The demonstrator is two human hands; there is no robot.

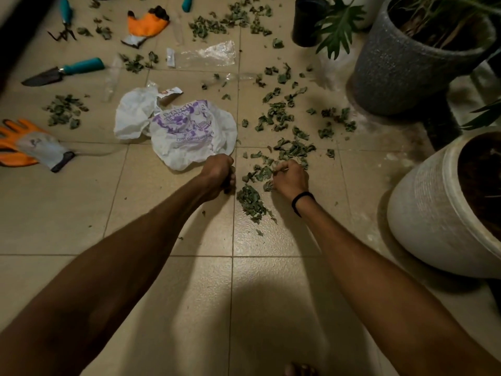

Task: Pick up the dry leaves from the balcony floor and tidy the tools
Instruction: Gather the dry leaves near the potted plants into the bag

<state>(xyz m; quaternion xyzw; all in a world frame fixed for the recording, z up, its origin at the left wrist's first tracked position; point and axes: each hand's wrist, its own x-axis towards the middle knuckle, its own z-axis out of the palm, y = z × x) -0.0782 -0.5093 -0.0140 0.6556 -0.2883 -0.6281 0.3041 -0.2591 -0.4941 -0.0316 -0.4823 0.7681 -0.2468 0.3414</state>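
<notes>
Fingers of the left hand curl, seemingly round crumpled dry green leaves. The right hand pinches more off the floor (white purple-printed plastic bag just beside). Squeezed hard, brittle bits could crumble and scatter.

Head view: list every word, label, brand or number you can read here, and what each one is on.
"MANG…": purple print, partly creased, on the white plastic bag.
"COMP…": boxed line lower on the same bag; the rest is lost in the folds.
Torn wrapper beside the bag: orange mark, unreadable.
Clear packet: white label strip, too small to read.
Orange glove: grey logo, blurred.
</notes>
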